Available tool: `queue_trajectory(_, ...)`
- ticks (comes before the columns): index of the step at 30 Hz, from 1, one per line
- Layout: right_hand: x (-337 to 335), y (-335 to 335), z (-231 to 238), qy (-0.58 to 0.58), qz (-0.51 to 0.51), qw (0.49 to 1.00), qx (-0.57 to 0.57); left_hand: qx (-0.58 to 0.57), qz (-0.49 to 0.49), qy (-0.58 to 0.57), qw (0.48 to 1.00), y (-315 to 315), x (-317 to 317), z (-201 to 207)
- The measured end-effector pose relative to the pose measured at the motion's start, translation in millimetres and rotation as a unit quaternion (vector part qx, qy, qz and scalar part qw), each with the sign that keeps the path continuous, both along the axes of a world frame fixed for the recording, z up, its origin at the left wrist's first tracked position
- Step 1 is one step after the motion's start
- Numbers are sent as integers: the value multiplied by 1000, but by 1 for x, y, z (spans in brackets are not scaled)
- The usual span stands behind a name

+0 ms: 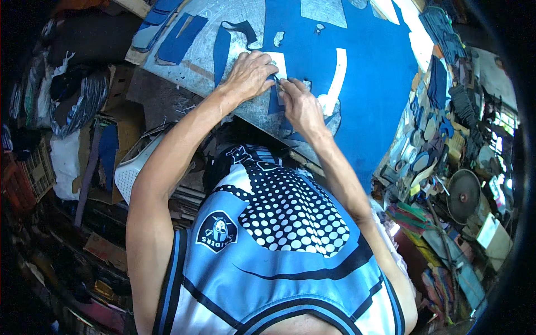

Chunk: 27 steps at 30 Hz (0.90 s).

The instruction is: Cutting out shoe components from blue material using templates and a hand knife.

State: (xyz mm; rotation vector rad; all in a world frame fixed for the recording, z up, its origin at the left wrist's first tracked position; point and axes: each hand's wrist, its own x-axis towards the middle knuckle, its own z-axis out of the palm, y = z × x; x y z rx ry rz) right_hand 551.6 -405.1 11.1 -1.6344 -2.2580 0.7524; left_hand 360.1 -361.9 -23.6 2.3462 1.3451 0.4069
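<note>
A large blue sheet of material covers much of the worktable, with gaps cut out of it. My left hand rests on the near part of the table, fingers bent and pressed together beside a small white flat piece. Just to its right, my right hand has its thumb and fingers drawn together near the same white piece. The fingertips of both hands almost meet over a narrow dark blue edge; what they grip is too small to make out. A long white strip lies on the sheet, right of my right hand.
Cut blue pieces and a dark curved scrap lie on the scratched metal tabletop. A white perforated plastic seat or basket stands below left. Piled scraps and a round fan-like disc crowd the right.
</note>
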Motion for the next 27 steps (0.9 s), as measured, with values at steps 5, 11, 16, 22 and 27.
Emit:
queue_trajectory(5, -8, -10, 2, 16, -59, 998, 8, 2, -10, -7, 1000, 3, 6, -1)
queue_trajectory(11, -6, -14, 3, 6, -72, 997, -2, -14, -17, -7, 1000, 5, 13, -4)
queue_trajectory(16, 3, -35, 7, 15, -78, 997, -24, -11, -11, -7, 1000, 4, 14, -8)
queue_trajectory(22, 7, -39, 12, 1, -89, 995, -37, -11, -24, 12, 1000, -5, 25, 0)
queue_trajectory(27, 13, -49, 14, 14, -93, 995, -43, 11, -23, 35, 999, -11, 32, -4)
